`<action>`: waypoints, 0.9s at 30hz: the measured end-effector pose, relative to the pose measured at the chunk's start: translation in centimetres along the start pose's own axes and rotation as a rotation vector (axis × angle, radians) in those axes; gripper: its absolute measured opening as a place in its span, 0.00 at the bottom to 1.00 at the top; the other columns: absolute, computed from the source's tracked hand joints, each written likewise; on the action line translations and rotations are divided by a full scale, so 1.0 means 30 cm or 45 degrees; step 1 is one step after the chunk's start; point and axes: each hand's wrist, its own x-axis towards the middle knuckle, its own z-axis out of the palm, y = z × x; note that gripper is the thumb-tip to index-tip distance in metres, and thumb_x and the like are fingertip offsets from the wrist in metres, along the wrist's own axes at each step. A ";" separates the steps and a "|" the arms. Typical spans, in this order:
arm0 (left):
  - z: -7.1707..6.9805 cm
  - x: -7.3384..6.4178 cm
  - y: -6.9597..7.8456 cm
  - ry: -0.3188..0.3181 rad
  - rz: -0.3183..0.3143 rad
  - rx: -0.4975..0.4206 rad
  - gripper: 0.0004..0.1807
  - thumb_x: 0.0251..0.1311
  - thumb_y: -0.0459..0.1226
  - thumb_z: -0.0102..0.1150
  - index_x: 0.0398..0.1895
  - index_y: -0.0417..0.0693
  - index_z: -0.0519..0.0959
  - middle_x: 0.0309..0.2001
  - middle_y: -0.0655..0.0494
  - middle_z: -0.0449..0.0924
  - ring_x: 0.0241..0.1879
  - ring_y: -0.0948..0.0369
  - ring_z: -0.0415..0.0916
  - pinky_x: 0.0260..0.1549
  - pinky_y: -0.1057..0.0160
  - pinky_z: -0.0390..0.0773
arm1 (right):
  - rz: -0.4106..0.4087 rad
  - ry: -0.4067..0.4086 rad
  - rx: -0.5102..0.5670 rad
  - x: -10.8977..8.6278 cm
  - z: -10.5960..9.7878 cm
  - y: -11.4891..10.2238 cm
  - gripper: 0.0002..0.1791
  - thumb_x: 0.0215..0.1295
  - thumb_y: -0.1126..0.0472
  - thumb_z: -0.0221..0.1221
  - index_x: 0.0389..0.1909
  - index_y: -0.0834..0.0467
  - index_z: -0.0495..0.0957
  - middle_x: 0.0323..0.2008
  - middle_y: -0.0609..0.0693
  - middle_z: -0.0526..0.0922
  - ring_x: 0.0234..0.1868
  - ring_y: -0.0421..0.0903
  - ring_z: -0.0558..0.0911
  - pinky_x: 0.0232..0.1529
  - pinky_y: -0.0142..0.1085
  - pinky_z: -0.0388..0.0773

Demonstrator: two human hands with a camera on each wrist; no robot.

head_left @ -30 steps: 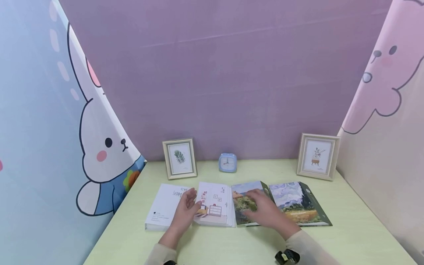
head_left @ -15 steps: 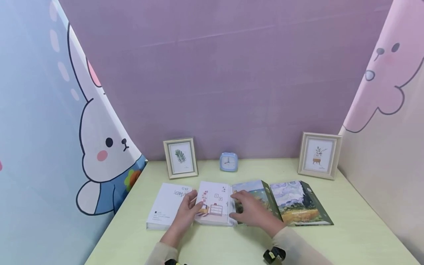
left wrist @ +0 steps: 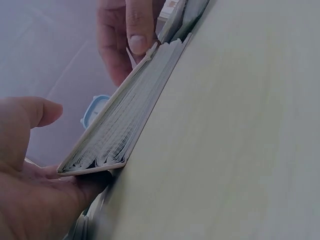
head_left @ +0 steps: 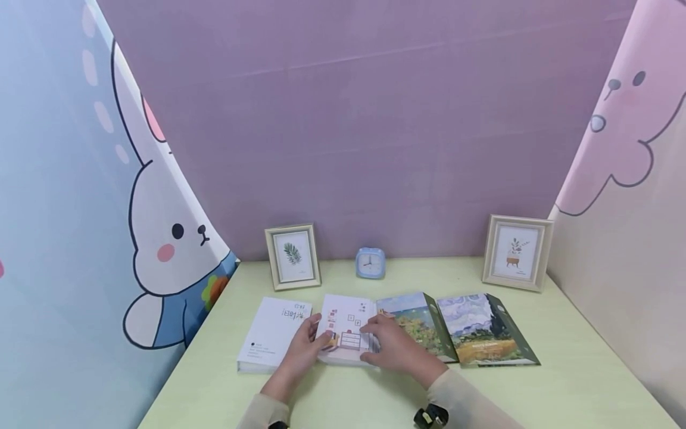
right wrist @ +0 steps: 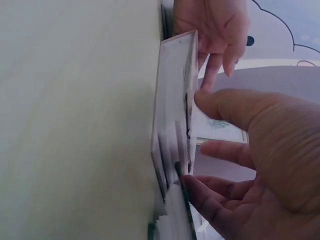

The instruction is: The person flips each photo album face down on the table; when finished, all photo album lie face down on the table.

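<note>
A thick white book [head_left: 345, 354] with a drawn room on its cover lies between the hands. Along its spine at the left rest the fingers of my left hand [head_left: 301, 351], thumb raised off the cover in the left wrist view. My right hand [head_left: 399, 348] is at the book's right edge; its thumb touches the cover edge in the right wrist view, its other fingers spread apart. Paper folds of the book block [left wrist: 120, 120] show from below. To the left lies a white book with writing [head_left: 268, 339]; to the right, a landscape-painting book [head_left: 420, 325] partly behind my right hand.
Another painting-covered book [head_left: 482, 328] lies at the far right of the row. Behind stand a leaf-print frame [head_left: 292, 256], a blue alarm clock [head_left: 370, 263] and a plant-print frame [head_left: 517, 253]. A purple wall closes off the table's back [head_left: 434, 271].
My right hand has moved left, from over the landscape-painting book to the right edge of the white illustrated book. My left hand stays at its spine.
</note>
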 end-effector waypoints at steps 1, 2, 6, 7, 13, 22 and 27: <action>0.000 -0.001 0.000 -0.001 0.006 0.004 0.38 0.72 0.41 0.63 0.77 0.32 0.60 0.71 0.27 0.66 0.73 0.34 0.62 0.75 0.36 0.57 | -0.016 0.006 -0.004 0.000 0.002 -0.001 0.27 0.55 0.52 0.77 0.55 0.59 0.86 0.59 0.61 0.80 0.60 0.60 0.79 0.64 0.58 0.77; 0.000 -0.001 0.002 0.004 0.001 0.003 0.38 0.72 0.41 0.64 0.77 0.32 0.60 0.71 0.28 0.66 0.73 0.34 0.62 0.75 0.37 0.57 | -0.032 0.014 -0.007 -0.001 0.004 -0.002 0.25 0.55 0.53 0.77 0.53 0.58 0.87 0.59 0.62 0.80 0.60 0.60 0.79 0.64 0.59 0.76; 0.003 -0.004 0.005 0.017 0.015 0.011 0.38 0.72 0.41 0.63 0.77 0.32 0.60 0.70 0.30 0.68 0.71 0.35 0.65 0.74 0.37 0.60 | -0.068 0.033 -0.010 -0.002 0.009 -0.001 0.19 0.56 0.55 0.77 0.48 0.55 0.89 0.59 0.63 0.81 0.61 0.62 0.78 0.65 0.61 0.74; 0.004 -0.005 0.007 0.020 0.018 0.010 0.38 0.72 0.41 0.63 0.77 0.31 0.60 0.70 0.30 0.68 0.71 0.35 0.65 0.74 0.37 0.60 | -0.069 0.035 -0.011 -0.002 0.011 0.000 0.19 0.56 0.55 0.77 0.48 0.55 0.89 0.59 0.63 0.81 0.61 0.62 0.78 0.65 0.61 0.74; 0.007 -0.010 0.017 0.028 0.036 -0.005 0.37 0.72 0.39 0.63 0.77 0.30 0.60 0.71 0.29 0.67 0.71 0.36 0.65 0.74 0.38 0.60 | -0.036 0.024 0.008 -0.001 0.013 0.002 0.19 0.58 0.55 0.76 0.50 0.55 0.89 0.60 0.63 0.79 0.62 0.62 0.77 0.65 0.61 0.74; 0.008 -0.006 0.009 0.037 0.049 -0.034 0.37 0.72 0.39 0.64 0.77 0.31 0.61 0.72 0.31 0.66 0.71 0.36 0.66 0.73 0.39 0.63 | -0.008 0.013 0.032 -0.002 0.019 0.006 0.20 0.58 0.53 0.75 0.51 0.54 0.88 0.62 0.63 0.78 0.62 0.63 0.77 0.64 0.61 0.76; 0.008 -0.006 0.011 0.040 0.039 -0.057 0.37 0.72 0.38 0.64 0.77 0.33 0.61 0.71 0.33 0.69 0.69 0.39 0.70 0.71 0.43 0.69 | 0.003 0.012 0.040 -0.002 0.018 0.007 0.20 0.58 0.53 0.75 0.51 0.53 0.89 0.62 0.62 0.77 0.62 0.63 0.77 0.63 0.61 0.76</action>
